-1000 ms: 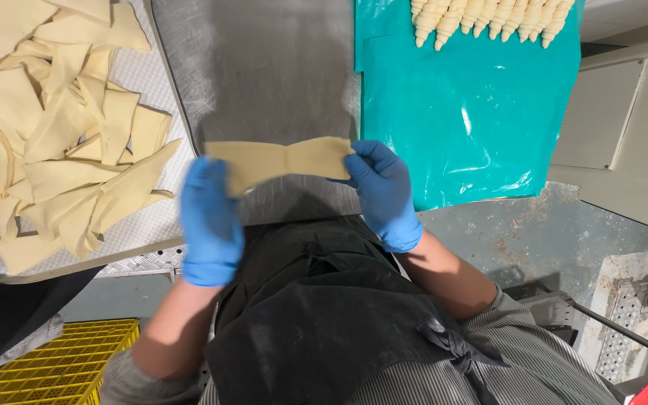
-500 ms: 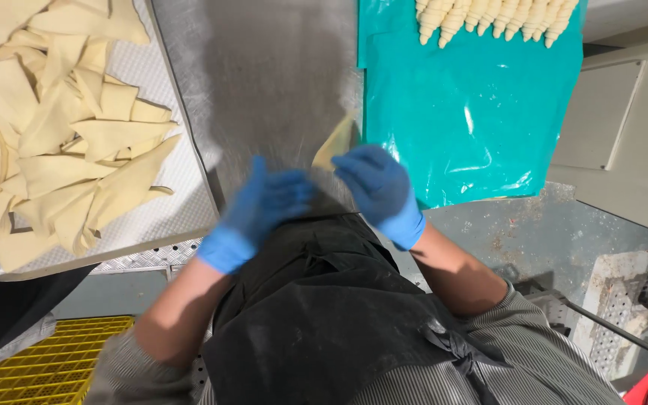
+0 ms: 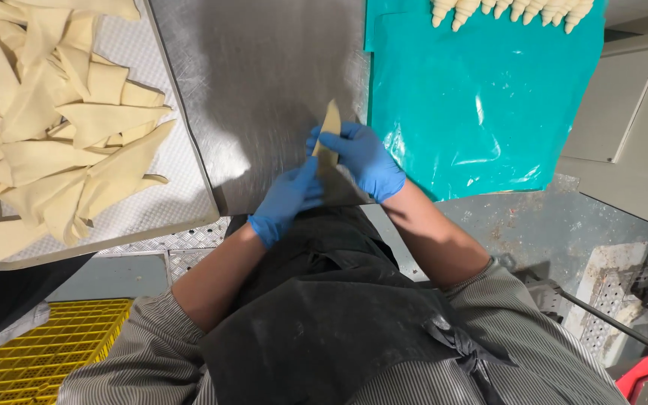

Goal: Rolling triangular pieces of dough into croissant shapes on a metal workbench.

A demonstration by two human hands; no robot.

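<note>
While both hands — left hand [image 3: 286, 199], right hand [image 3: 365, 161] — pinch dough strip [image 3: 329, 135], steel table [image 3: 256, 82] edge near.

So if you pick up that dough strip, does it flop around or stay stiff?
Probably floppy: the dough strip bends where the right hand and left hand pinch it. It looks thin, so likely light and easy to tear. The cut dough pieces on the tray droop over each other, which suggests soft dough.

2 blue-gloved hands, left [image 3: 285, 201] and right [image 3: 365, 159], around a dough strip [image 3: 329, 135] over steel table [image 3: 256, 75]
</note>
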